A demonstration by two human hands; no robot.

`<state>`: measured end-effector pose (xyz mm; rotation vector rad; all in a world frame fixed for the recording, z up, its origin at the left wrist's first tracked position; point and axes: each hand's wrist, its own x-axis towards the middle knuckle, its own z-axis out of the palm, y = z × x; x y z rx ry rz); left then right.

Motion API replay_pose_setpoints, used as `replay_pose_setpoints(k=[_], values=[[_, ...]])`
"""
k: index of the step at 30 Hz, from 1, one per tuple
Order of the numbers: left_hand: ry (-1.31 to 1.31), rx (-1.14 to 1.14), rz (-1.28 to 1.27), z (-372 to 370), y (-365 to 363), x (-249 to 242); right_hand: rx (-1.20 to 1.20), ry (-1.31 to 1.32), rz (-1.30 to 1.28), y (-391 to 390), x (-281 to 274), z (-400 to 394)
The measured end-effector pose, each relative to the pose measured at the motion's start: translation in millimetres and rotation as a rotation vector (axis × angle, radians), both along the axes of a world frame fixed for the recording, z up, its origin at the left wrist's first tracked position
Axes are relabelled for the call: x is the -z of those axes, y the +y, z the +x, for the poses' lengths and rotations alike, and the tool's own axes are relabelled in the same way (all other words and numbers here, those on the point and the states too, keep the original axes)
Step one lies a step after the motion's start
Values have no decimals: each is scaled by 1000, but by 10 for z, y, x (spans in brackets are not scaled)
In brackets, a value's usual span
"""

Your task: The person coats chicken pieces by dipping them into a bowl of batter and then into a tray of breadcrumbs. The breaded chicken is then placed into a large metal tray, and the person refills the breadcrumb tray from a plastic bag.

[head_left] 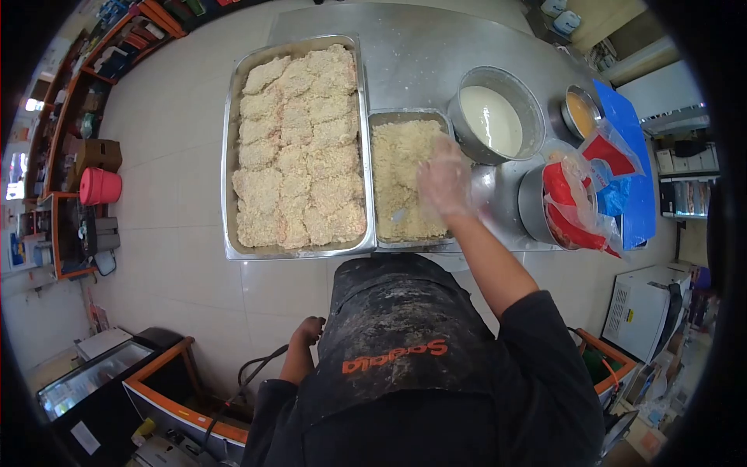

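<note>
My right hand (446, 177), dusted pale with crumbs and smeared by motion, is over a small metal tray (411, 114) of breadcrumbs (397, 179). Its fingers are too blurred to read, and anything under it is hidden. Down beside my apron hangs my left hand (310, 331), fingers curled in, with nothing visible in it. To the left of the crumb tray, a larger metal tray (231, 148) holds rows of crumb-coated pieces (299, 148). A round metal pan (538, 117) of creamy white batter (490, 121) stands just beyond my right hand.
Further right are a small bowl (566, 117) of orange liquid, a metal pot (531, 202) with a red and clear plastic bag (564, 194), and a blue board (634, 163). All stand on a steel table (436, 50). Tiled floor (171, 187) lies to the left, with shelves beyond.
</note>
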<state>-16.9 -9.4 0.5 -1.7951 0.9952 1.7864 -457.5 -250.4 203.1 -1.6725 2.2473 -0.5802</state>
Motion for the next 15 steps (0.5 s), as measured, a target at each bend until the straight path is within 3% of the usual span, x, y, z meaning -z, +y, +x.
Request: replay_pose_setpoints(k=[1, 3, 4, 7, 9, 12, 14, 15], values=[[25, 10, -15, 67, 109, 46, 56, 94, 75, 107, -99, 92], [137, -45, -54, 90, 195, -28, -277, 247, -36, 292, 25, 213], [224, -105, -73, -10, 174, -421, -440, 318, -87, 353, 99, 252], [301, -336, -298, -481, -2, -1816, -537, 358, 166, 218, 210, 223], [280, -342, -331, -530, -25, -1920, -498, 278, 90, 105, 132, 204], [150, -22, -49, -157, 148, -772, -513, 334, 110, -25, 167, 241], [86, 186, 18, 26, 229, -131, -513, 311, 184, -155, 234, 214], [117, 209, -53, 21, 241, -58, -508, 247, 228, -291, 248, 151]])
